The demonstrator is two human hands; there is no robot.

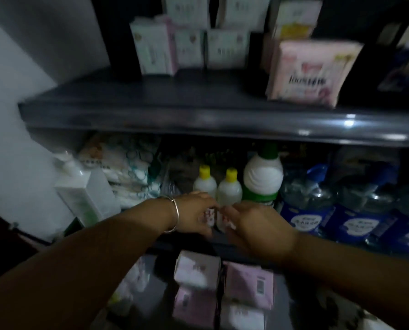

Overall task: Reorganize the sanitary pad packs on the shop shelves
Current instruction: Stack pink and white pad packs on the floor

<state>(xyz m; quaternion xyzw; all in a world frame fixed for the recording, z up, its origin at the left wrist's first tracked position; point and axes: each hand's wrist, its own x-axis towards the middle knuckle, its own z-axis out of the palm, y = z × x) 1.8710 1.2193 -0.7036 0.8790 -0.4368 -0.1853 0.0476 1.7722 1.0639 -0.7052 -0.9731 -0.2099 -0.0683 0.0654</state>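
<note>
A dark metal shelf (198,120) with a shiny front edge runs across the top half of the view. The left part of this shelf is bare and has lots of room. A big pink soft pad pack with dark letters (310,72) stands right at the front edge on the right side. White and pale green pad packs (189,46) stand farther back, stacked in rows.

Under that shelf is a crowded middle shelf. Two small white bottles with yellow caps (219,184) stand side by side, touching a bigger white bottle with a green band (263,177). Clear water bottles with blue labels (329,203) fill the right side. A tall white pump bottle (79,186) leans at the left end.

The left hand (194,213), with a thin silver bangle (173,214) on its wrist, and the right hand (258,227) reach in just in front of the small bottles. Their fingertips meet around a small white and pink thing (216,217). The picture is blurry, so I cannot tell if the fingers pinch it or only touch it.

Below the hands, pink and white soft pad packs (222,291) lie close together in two rows on the lowest shelf, with a dark gap left of them.
</note>
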